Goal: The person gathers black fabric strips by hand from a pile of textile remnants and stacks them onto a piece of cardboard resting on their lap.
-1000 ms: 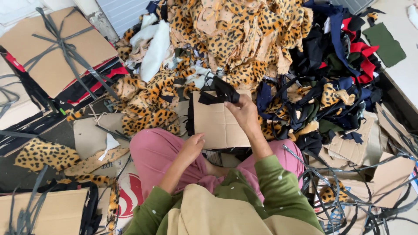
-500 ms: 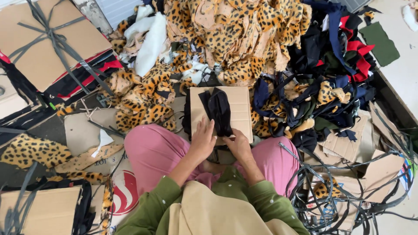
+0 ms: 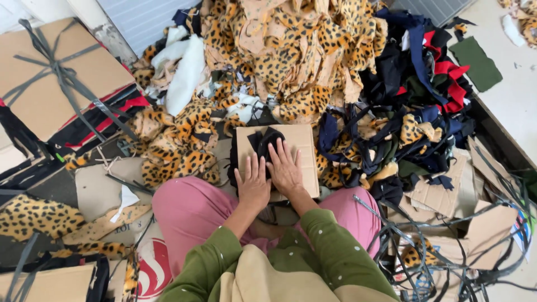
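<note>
One black cloth piece [image 3: 267, 141] lies on our cardboard sheet [image 3: 302, 146], pressed flat under both hands, left [image 3: 254, 182] and right [image 3: 285, 168], fingers spread; we judge the scrap heap [image 3: 291, 61] largely unsorted.

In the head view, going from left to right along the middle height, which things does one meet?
Tied cardboard bundle → leopard-print scraps → cardboard sheet with the black cloth piece under both hands → pile of dark blue, black and red scraps.
</note>
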